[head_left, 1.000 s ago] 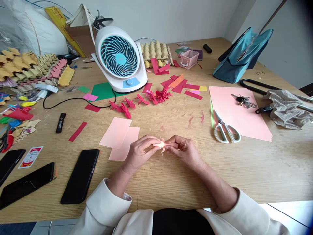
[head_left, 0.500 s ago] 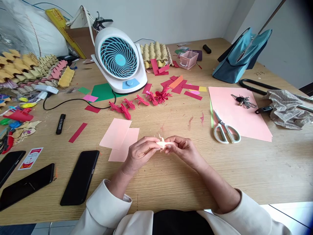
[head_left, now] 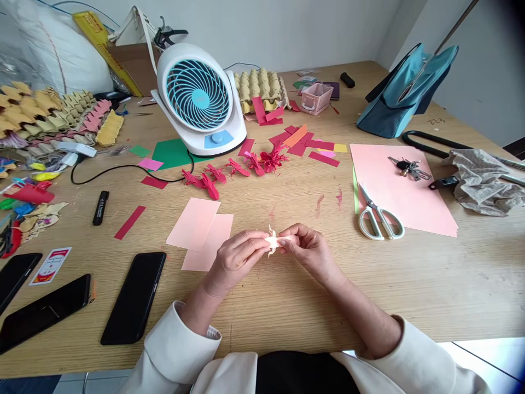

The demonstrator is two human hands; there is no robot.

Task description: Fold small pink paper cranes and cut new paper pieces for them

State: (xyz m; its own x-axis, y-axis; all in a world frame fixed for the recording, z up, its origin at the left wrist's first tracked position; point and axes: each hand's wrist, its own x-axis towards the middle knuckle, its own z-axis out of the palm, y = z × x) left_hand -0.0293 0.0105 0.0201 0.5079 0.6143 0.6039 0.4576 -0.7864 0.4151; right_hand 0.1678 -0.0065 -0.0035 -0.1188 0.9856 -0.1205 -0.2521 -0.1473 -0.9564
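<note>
Between my hands, above the table's near middle, is a small pale pink paper piece (head_left: 272, 241) with thin strips sticking out up and down. My left hand (head_left: 238, 257) pinches its left end, and my right hand (head_left: 309, 253) pinches its right end between thumb and fingers. Two pale pink paper sheets (head_left: 192, 223) lie overlapped just left of my left hand. Beyond my hands runs a row of red cut-paper pieces (head_left: 215, 174). White-handled scissors (head_left: 379, 218) lie to the right, partly on a large pink sheet (head_left: 426, 210).
A white fan (head_left: 200, 101) stands at the back left, its cable on the table. Phones (head_left: 133, 298) and a black marker (head_left: 100, 208) lie on the left. Behind are egg trays (head_left: 260, 87) and a pink basket (head_left: 316, 98); a blue bag (head_left: 404, 93) stands at the back right.
The paper piece has turned slightly between my fingers, and more of its right end shows. My right-hand fingers have shifted a little. Both hands keep their pinch.
</note>
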